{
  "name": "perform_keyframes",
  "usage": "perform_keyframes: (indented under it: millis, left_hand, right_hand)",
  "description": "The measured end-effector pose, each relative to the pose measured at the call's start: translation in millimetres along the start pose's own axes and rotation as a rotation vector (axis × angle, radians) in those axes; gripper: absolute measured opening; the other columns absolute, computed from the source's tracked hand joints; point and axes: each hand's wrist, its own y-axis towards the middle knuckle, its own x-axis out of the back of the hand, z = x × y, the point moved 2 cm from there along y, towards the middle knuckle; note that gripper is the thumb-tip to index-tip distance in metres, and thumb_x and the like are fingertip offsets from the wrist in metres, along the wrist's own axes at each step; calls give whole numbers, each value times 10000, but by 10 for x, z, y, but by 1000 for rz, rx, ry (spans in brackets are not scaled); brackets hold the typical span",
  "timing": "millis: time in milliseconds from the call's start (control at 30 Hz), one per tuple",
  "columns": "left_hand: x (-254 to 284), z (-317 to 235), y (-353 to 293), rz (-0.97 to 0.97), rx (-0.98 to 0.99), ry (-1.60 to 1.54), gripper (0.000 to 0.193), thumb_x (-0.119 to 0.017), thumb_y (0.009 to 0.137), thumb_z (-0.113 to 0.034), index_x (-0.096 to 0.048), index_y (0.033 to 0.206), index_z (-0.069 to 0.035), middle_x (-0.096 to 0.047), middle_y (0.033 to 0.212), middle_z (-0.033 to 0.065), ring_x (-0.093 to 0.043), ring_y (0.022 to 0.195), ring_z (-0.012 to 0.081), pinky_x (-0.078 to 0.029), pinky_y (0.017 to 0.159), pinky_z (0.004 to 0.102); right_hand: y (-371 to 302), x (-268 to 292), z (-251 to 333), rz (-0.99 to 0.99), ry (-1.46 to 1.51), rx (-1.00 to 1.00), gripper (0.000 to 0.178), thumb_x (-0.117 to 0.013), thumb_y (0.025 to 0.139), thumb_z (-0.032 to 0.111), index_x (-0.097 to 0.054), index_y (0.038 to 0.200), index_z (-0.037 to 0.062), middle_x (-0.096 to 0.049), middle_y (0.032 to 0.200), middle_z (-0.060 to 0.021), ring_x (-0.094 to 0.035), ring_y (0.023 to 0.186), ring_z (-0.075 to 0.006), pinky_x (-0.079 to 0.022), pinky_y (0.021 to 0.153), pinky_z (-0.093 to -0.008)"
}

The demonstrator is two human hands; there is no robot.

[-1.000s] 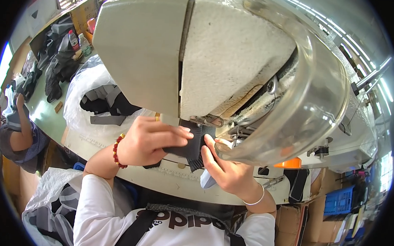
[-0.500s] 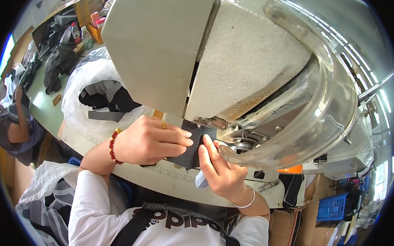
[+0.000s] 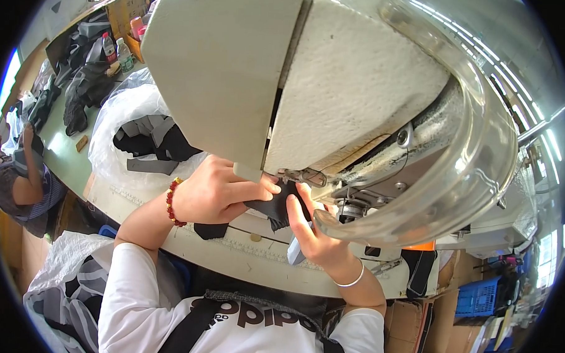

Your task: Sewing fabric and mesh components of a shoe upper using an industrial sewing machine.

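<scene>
A piece of black fabric (image 3: pixel 275 210) lies under the head of a cream sewing machine (image 3: pixel 360 86), its near edge bunched and raised. My left hand (image 3: pixel 216 190) grips its left side, fingers bent together close to the presser foot (image 3: pixel 292 175). On its right side the fingertips of my right hand (image 3: pixel 321 237) press and pinch the cloth; part of that hand is behind the clear plastic guard (image 3: pixel 481 202). A pale blue-grey piece (image 3: pixel 296 251) hangs below my right palm, its kind unclear. Another dark scrap (image 3: pixel 210 230) lies beneath my left wrist.
A clear plastic bag (image 3: pixel 103 145) of grey and black fabric pieces stands on the left of the table. Near my left elbow is a white sack (image 3: pixel 58 262) of cloth. Bottles (image 3: pixel 124 53) stand at the back left. Another person (image 3: pixel 27 186) sits at far left.
Both hands have moved slightly farther in toward the presser foot. The black fabric has gone with them, and its near edge now bunches up. The dark scrap under my left wrist shows more.
</scene>
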Motion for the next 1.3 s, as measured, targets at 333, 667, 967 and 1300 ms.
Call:
perform_keyframes:
  millis: [333,667,967,1300]
  left_hand:
    - [17,-39,29,-57,73,-2,171,-805,825,22,-776,985,-32,-798,1006,91,-766,936,291,-600,820,391]
    - [41,-168,19,26,-76,172,207,-779,781,41,-775,981,-14,-787,1046,115,-778,936,292,-626,773,375]
    - [34,-139,29,66,-155,225,215,-788,768,10,-779,980,-25,-783,1050,102,-771,933,279,-626,770,381]
    - [-45,-92,17,-48,-169,355,283,-802,714,0,-783,993,-50,-794,1028,85,-759,962,260,-610,797,395]
  right_hand:
    - [-82,-64,32,-178,305,-190,189,-757,802,-25,-707,974,33,-772,1086,-163,-746,842,-264,-593,715,-339]
    - [-29,-93,89,-180,75,-151,159,-758,792,17,-659,859,121,-771,1078,-93,-707,777,-227,-588,730,-349]
    - [-106,-214,149,-178,117,-227,158,-761,801,-21,-721,915,81,-769,1048,-106,-732,794,-215,-603,725,-323]
    - [-125,-104,-86,-85,158,-144,257,-779,814,-9,-763,1051,89,-788,1113,-75,-756,954,-192,-597,833,-313]
